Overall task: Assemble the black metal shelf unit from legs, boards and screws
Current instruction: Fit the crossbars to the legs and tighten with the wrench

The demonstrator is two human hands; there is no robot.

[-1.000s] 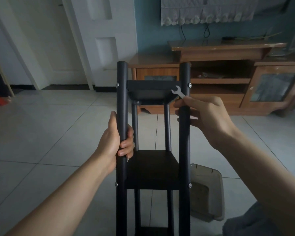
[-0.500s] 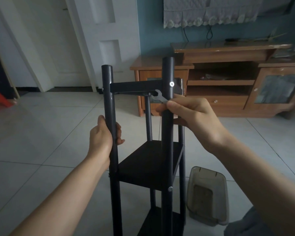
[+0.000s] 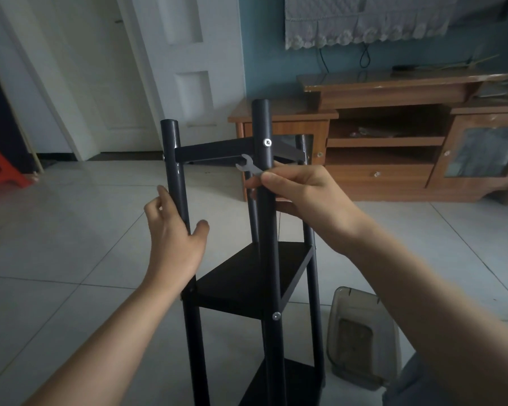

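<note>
shelf unit (image 3: 247, 276) stands on the floor, turned further since before; left hand (image 3: 173, 235) has let go, fingers straight against a leg (image 3: 175, 171); right hand (image 3: 302, 194) pinches a wrench (image 3: 248, 167), seemingly near the top board.

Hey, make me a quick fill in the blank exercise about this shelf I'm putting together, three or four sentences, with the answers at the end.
1. The right hand pinches a small silver ____.
2. The left hand rests open against a black ____ of the shelf unit.
3. The clear plastic container sits on the ____.

Missing words: wrench; leg; floor
</note>
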